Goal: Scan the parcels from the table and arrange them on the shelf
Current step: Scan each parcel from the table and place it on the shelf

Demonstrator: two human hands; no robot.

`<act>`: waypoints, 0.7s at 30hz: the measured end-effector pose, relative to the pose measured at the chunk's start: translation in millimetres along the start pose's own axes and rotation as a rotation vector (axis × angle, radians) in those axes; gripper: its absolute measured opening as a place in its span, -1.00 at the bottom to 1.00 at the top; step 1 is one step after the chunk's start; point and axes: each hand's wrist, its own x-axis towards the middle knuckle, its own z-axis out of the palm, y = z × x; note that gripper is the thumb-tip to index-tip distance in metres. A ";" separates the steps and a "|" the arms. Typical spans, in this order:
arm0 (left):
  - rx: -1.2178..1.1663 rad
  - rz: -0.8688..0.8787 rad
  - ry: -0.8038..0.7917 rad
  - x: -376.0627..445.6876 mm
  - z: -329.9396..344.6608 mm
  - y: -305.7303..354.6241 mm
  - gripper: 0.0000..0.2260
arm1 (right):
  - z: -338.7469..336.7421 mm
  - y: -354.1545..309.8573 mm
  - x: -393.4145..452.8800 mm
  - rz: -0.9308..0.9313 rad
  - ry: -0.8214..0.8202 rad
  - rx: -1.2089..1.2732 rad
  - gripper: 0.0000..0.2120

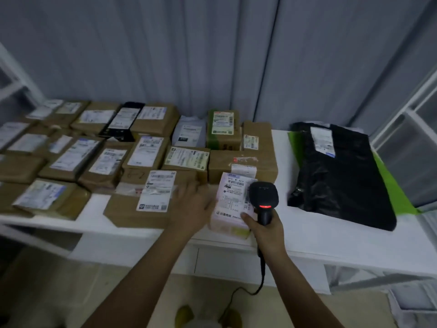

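A small pale pink parcel [233,204] with a white label lies near the front edge of the white table [331,235]. My right hand [266,229] grips a black barcode scanner [263,200] whose red light glows, its head over the parcel's right side. My left hand [192,207], blurred, rests with spread fingers against the parcel's left edge and over a brown labelled box [139,207]. Several brown cardboard parcels [99,150] with labels cover the table's left and middle.
A large black plastic bag parcel [340,176] lies on a green bag [397,192] at the table's right. White shelf frames stand at the far right [416,129] and far left [14,84]. Grey curtains hang behind. The scanner's cable [257,287] drops to the floor.
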 end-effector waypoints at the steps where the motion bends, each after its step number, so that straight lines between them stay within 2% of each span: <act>1: 0.001 -0.084 0.043 -6.2 -0.5 -12.8 -0.62 | 3.1 0.5 0.9 -0.015 -0.027 -0.013 -0.71; 3: -0.076 -0.255 0.061 -19.9 -2.3 -37.9 -0.47 | 9.9 3.3 2.0 -0.029 -0.075 -0.023 -0.69; 5: -0.132 -0.322 -0.030 -29.1 -0.7 -57.8 -0.32 | 17.9 5.4 2.1 -0.029 -0.116 -0.023 -0.69; 8: -0.187 -0.299 -0.160 -33.6 5.6 -73.6 -0.28 | 32.7 5.9 3.2 -0.033 -0.141 -0.026 -0.72; 12: -0.224 -0.269 -0.143 -34.5 10.4 -83.1 -0.22 | 44.5 5.4 6.3 -0.064 -0.132 -0.050 -0.74; 21: -0.228 -0.267 -0.115 -35.0 13.5 -86.2 -0.24 | 48.5 4.6 10.9 -0.121 -0.116 -0.101 -0.81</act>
